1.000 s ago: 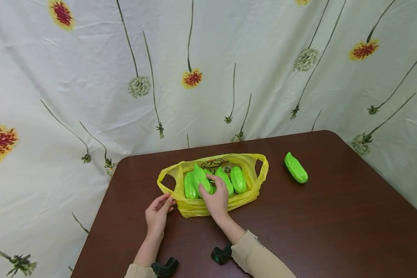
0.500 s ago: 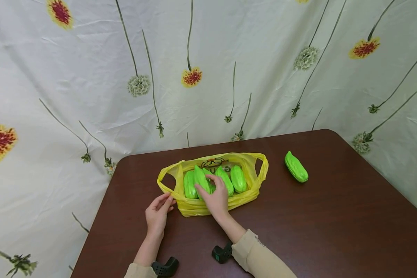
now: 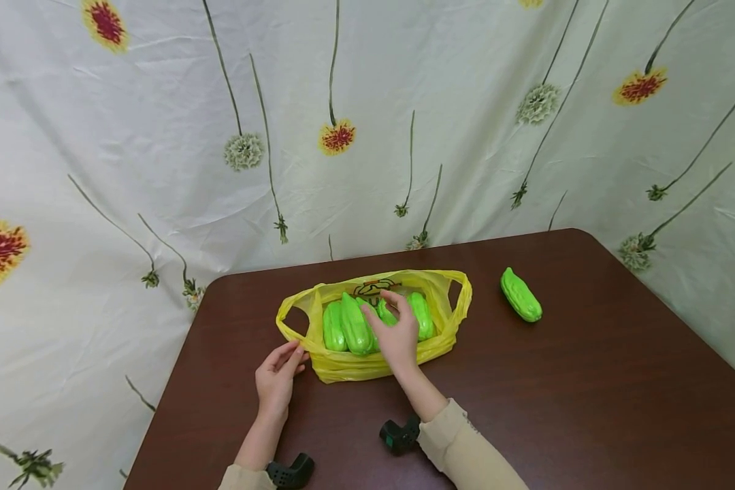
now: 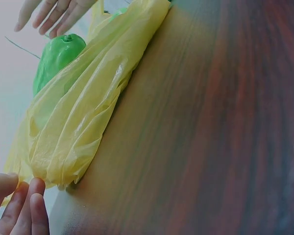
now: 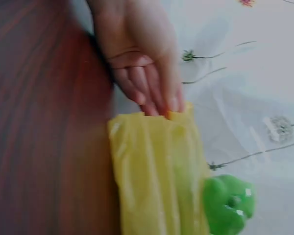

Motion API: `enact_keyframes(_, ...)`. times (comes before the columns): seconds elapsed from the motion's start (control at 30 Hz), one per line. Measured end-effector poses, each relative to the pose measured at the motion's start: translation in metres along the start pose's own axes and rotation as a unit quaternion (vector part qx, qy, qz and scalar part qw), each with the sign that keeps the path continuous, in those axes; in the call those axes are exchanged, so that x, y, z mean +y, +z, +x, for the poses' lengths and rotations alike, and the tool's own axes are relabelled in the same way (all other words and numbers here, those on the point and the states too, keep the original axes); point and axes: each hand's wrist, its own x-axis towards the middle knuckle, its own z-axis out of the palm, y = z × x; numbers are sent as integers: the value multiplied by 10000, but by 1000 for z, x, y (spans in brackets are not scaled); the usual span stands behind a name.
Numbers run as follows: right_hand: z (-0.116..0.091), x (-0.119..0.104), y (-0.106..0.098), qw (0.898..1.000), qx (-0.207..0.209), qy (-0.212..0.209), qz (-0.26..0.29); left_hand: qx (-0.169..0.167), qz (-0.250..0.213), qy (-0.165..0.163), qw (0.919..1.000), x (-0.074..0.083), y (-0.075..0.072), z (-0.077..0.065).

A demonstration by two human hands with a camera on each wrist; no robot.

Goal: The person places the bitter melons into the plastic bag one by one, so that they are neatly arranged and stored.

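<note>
A yellow plastic bag (image 3: 349, 367) lies on the table with its mouth spread open. Several green, ridged bitter melons (image 3: 356, 327) sit inside it side by side. At the bag's left front corner my left hand (image 3: 274, 388) pinches the edge of the plastic between thumb and fingers; the left wrist view shows those fingertips (image 4: 36, 185) on the film. Over the right half of the bag hovers my right hand (image 3: 399, 344), thumb and fingers spread apart and holding nothing. It partly hides the melons beneath it.
Another bitter melon (image 3: 520, 296) lies on the brown table (image 3: 588, 381), to the right of the bag. Behind the table hangs a white flower-printed cloth (image 3: 478, 184). Each wrist carries a black camera (image 3: 290, 471).
My right hand has shifted right and drawn away from the tall melon left of the bag's middle, which now shows fully. My left hand keeps its place on the bag's edge.
</note>
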Motion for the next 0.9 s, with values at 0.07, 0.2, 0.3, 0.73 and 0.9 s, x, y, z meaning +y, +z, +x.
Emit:
enact_keyframes(0.07,3,-5,-3,10000,58,21,38,0,-6,-5,10000,0,0,0)
enact_keyframes(0.2,11,-9,-11,9998,160,58,122,-1,-6,22,10000,-1,0,0)
enact_keyframes(0.3,16,-13,-20,9992,295,87,262,14,-4,56,10000,-1,0,0)
enact_keyframes(0.73,36,-30,-55,9937,1005,68,489,46,35,39,10000,-2,0,1)
enact_keyframes(0.9,41,-51,-72,9903,1312,-108,439,25,23,39,10000,-1,0,0)
